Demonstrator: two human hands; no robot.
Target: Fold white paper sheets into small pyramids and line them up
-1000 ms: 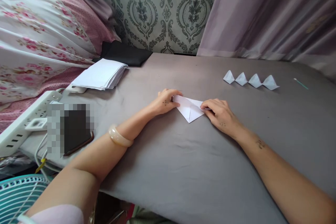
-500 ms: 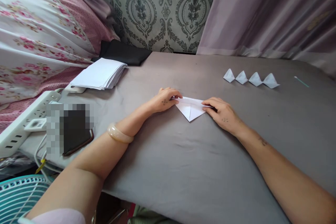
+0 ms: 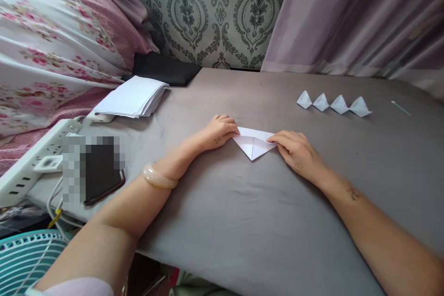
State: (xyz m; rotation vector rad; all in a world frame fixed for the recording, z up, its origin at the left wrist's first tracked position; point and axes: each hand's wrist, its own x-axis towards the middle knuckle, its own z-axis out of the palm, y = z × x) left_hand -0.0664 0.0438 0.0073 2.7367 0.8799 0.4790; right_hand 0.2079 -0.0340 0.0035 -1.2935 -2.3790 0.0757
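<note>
A sheet of white paper, folded into a triangle (image 3: 253, 148), lies on the grey cloth (image 3: 263, 222) between the person's two hands; take it as the centre of the dial, with twelve toward the patterned wall (image 3: 220, 18). Its point aims at six o'clock, and its longest edge runs nearly straight across the twelve-o'clock side. A sharp line rises from the point up the middle, splitting the lower part into two mirrored flaps. Above these, a smooth band spans the width along the long edge, its lower border bowed slightly and lifting a faint shadow over the flaps. The paper is matt and plain, the left flap a touch greyer than the right.

At nine o'clock, the left hand (image 3: 220, 132) has its fingers together, closed on the triangle's corner, which they cover. At three o'clock, the right hand (image 3: 296, 151) clamps the opposite corner, forefinger laid on top and thumb tucked beneath.

Toward two o'clock, four small peaked paper pieces (image 3: 340, 104) stand in a row, with a thin cotton swab (image 3: 401, 108) farther out. Near ten o'clock sits a stack of white paper (image 3: 132, 95), its sheets slightly fanned.
</note>
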